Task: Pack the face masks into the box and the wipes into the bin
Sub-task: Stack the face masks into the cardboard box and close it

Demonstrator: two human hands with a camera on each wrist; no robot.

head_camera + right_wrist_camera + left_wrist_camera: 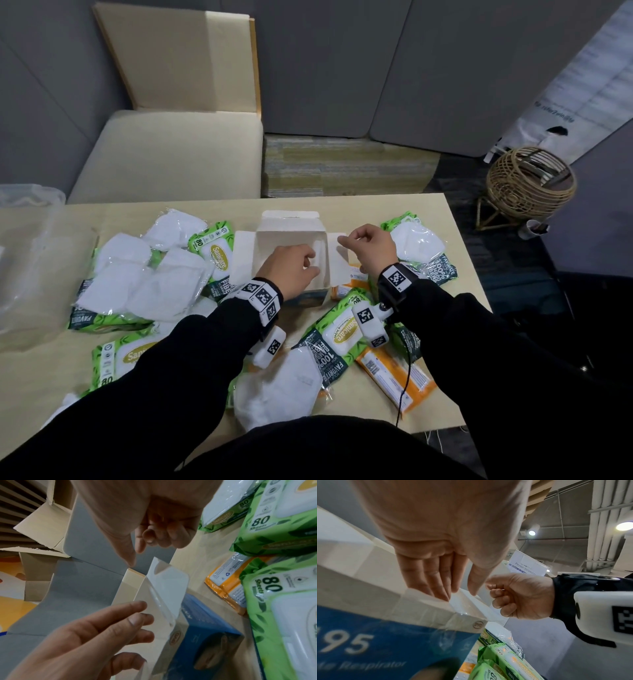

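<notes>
The open mask box (291, 236) stands mid-table with its flaps spread; its blue side (385, 649) shows in the left wrist view. My left hand (310, 265) reaches into it and pinches its right wall, fingers (436, 588) straight. My right hand (342, 241) pinches the tip of the right flap (168, 582) between thumb and forefinger. Wrapped white masks lie at the left (137, 274), right (416, 245) and front (281, 387). Green wipe packs (337, 335) and an orange pack (394, 377) lie around the box.
A clear plastic bin (30, 260) sits at the table's left edge. A cream chair (171, 150) stands behind the table. A wicker basket (531, 185) is on the floor at the right. More green packs (283, 601) crowd the box's right side.
</notes>
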